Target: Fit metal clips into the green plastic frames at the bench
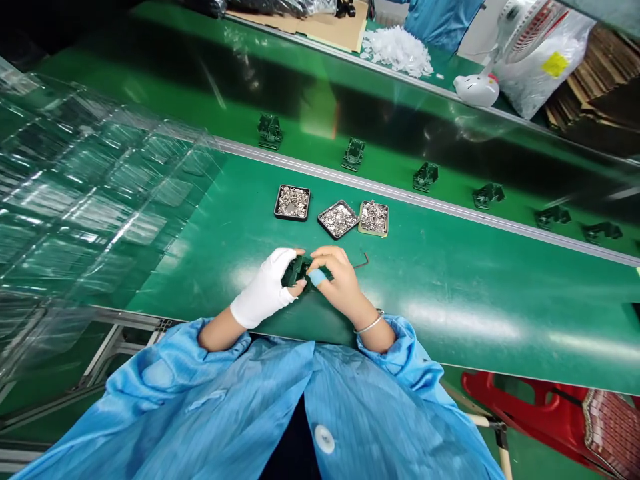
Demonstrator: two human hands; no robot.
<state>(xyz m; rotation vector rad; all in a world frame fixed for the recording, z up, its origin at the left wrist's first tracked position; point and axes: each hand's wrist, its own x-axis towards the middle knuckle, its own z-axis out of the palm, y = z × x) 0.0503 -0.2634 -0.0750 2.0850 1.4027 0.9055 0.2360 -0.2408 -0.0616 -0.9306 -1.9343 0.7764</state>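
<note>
My left hand (267, 287), in a white glove with bare fingertips, grips a small green circuit board assembly (296, 271) above the green bench. At the board's right side is my right hand (340, 277), its thumb and fingers pinched together; a blue wrap covers one fingertip. Whatever lies in that pinch is too small to make out. Just beyond my hands sit three small square trays of shiny metal parts: a left tray (276, 212), a middle tray (338, 237) and a right tray (386, 233). A thin bent hex key (362, 263) lies right of my right hand.
Several circuit board assemblies (354, 153) stand in a row behind a metal rail (320, 172). Stacked clear plastic trays (100, 180) occupy the left. A white fan (477, 89) and white plastic pieces (397, 50) sit on the back shelf. A red chair (530, 407) stands at lower right.
</note>
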